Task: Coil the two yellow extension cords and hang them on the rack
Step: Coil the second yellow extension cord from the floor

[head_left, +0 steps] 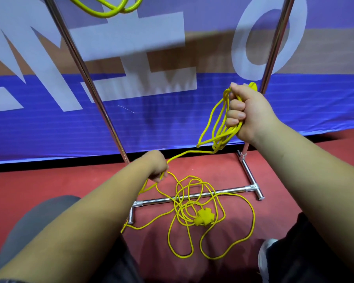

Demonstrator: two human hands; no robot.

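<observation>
Loops of yellow cord (203, 218) gripped in right hand (248, 111), left hand (157, 166) pinching trailing strand, rest tangled over rack base (233, 190)

Two yellow cords are in view: one hung cord (110, 11) and one loose cord (251, 221). There is one rack (192, 196), with two upright poles, one cross bar and two foot bars. Two hands show, one left hand (156, 166) and one right hand (247, 113). There is one socket block (203, 218), one shoe (267, 254) and one banner (172, 119).
</observation>
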